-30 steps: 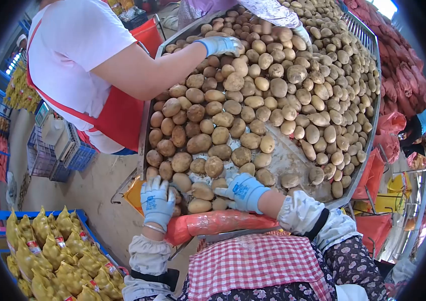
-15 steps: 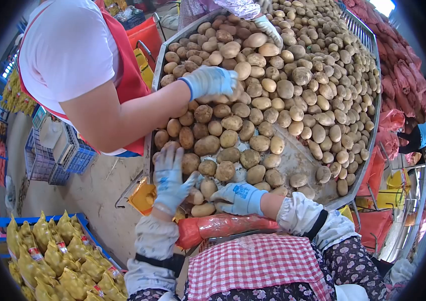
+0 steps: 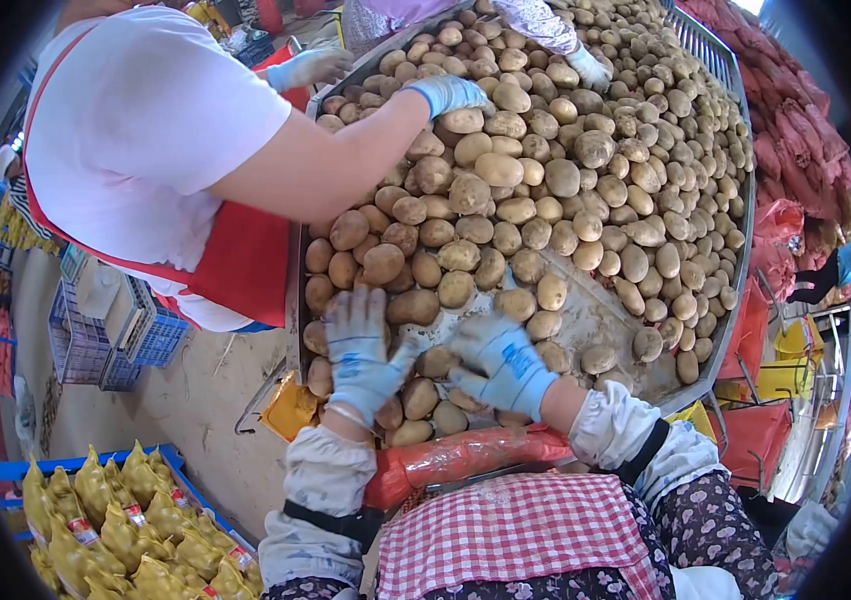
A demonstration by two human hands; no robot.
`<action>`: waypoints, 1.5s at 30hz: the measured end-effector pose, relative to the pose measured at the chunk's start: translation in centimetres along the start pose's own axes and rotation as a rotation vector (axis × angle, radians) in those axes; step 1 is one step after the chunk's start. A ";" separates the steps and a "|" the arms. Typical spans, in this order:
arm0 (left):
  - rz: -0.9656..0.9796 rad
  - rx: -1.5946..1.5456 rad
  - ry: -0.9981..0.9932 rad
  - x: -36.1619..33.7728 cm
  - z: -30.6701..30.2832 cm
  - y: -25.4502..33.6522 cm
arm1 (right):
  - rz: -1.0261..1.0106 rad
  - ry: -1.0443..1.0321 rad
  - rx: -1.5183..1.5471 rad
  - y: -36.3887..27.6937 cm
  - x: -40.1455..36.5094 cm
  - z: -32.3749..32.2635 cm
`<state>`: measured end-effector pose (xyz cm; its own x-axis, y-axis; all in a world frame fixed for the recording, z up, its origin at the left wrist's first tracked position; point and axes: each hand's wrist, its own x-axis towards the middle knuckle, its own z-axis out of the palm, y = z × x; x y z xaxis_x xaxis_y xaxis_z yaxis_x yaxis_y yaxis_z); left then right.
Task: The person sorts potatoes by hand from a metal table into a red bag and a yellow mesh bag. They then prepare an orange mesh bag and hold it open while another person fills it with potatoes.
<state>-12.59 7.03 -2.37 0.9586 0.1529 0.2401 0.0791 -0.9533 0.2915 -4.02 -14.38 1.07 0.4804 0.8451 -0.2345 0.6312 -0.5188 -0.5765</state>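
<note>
Both hands are on the near end of the pile. My left hand point(image 3: 360, 350) lies flat, palm down, fingers splayed wide over the potatoes point(image 3: 413, 306) at the near-left corner of the worktop point(image 3: 590, 315). My right hand point(image 3: 500, 360) is just beside it, also spread and palm down, fingers draped across two or three tubers. Neither hand is closed round anything that I can see. Both wear blue-grey knit gloves.

The potatoes fill the worktop in a loose heap, thin at my end with bare dusty metal showing to the right, and deeper toward the far end.

Handling, my read:
- hard and dense, each with real weight for its size
- rounded, so they roll on the metal when nudged; neighbours shift too
- skins look dry and dusty, so grip through the gloves should be fair, not slippery
- no crush risk from a hand, though a drop could bruise them
- best hold: cup across the widest part, fingers under, thumb on top; small ones could go two to a palm
- the heap is unstable, and pulling low ones will bring upper ones down

Nearby: a co-worker's gloved hand point(image 3: 445, 92) is on the pile further up the left side, well apart from mine. An orange net sack point(image 3: 465, 452) lies along the near edge against my apron. Yellow net bags point(image 3: 115, 520) sit in a blue crate on the floor, lower left
</note>
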 end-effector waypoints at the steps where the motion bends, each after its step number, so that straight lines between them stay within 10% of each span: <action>1: 0.008 0.046 -0.041 -0.2 0.7 0.4 | -0.033 0.288 -0.138 0.7 -0.2 0.2; 9: -0.162 -0.025 -0.531 -4.0 -3.8 -1.0 | -0.093 0.016 -0.432 0.3 -1.9 0.7; 15: -0.100 -0.085 0.049 1.9 0.5 -3.5 | -0.439 0.064 -0.093 -2.1 2.4 6.3; 17: -0.290 -0.438 0.115 2.4 -0.9 -4.6 | -0.365 0.033 -0.107 -1.6 3.6 1.8; 21: -0.189 -0.202 0.251 -2.8 0.3 -9.6 | 0.089 0.353 -0.368 2.5 3.2 -0.6; 23: -0.156 -0.049 0.093 -2.1 -1.0 -6.2 | 0.125 0.487 -0.501 2.1 2.9 0.3; 28: -0.262 0.305 -0.305 -0.6 -0.7 -1.6 | 0.045 0.063 -0.233 -1.4 0.3 3.1; 34: -0.335 0.217 -0.167 -0.7 1.6 -2.5 | -0.077 -0.098 -0.250 -1.5 0.0 2.6; 40: -0.088 -0.252 -0.152 -1.8 0.6 1.2 | 0.137 0.451 1.258 -1.3 0.0 3.5; 43: 0.037 -0.652 -0.073 -2.8 2.0 3.3 | 0.228 0.315 1.319 0.5 -0.4 2.2; 45: 0.123 -0.013 -0.240 -3.7 0.9 2.6 | 0.313 0.337 1.029 1.9 -0.9 0.9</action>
<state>-15.70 3.77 -3.32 0.9983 -0.0316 0.0490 -0.0443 -0.9572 0.2859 -3.80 -15.96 -0.52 0.7677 0.5378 -0.3486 -0.2732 -0.2174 -0.9371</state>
